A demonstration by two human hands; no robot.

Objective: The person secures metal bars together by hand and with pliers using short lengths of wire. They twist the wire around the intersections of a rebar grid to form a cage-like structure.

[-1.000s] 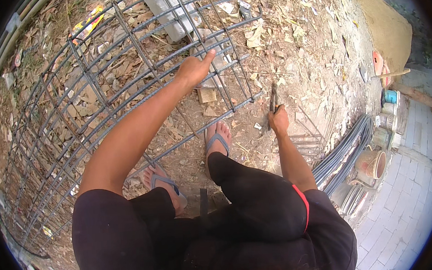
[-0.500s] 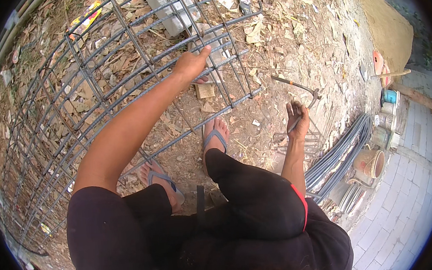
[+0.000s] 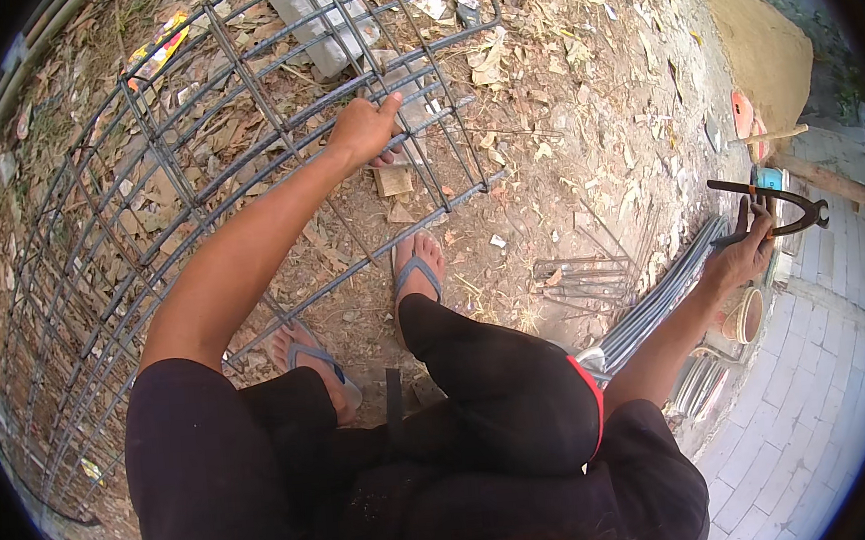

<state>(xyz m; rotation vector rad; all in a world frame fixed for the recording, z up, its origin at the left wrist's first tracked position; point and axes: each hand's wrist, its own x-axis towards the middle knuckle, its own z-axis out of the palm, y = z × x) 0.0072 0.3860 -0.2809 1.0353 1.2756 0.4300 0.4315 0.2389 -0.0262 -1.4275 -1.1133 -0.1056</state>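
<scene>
My left hand [image 3: 365, 132] is wrapped round a bar of the steel rebar cage [image 3: 194, 199], which stretches across the left side over leafy ground. Out to the right, my right hand [image 3: 740, 251] holds a pair of end-cutting pincers [image 3: 784, 195] by the lower handle. The handles are spread, and the jaws point right, away from the cage. Under the cage, close to my left hand, lie a grey concrete block [image 3: 320, 27] and a small wooden block [image 3: 393, 180].
Short thin rods [image 3: 589, 277] lie on the dirt right of my sandalled feet. Beyond them is a bundle of long bars [image 3: 655, 300], with a dirty bucket [image 3: 745, 316] beside the pale tiled floor [image 3: 796, 375]. A tan mound [image 3: 760, 41] rises at the far right.
My right hand has moved up and to the right, carrying the pincers from over the dirt to beside the tiled floor. My left hand still grips the cage; the whole view has shifted slightly.
</scene>
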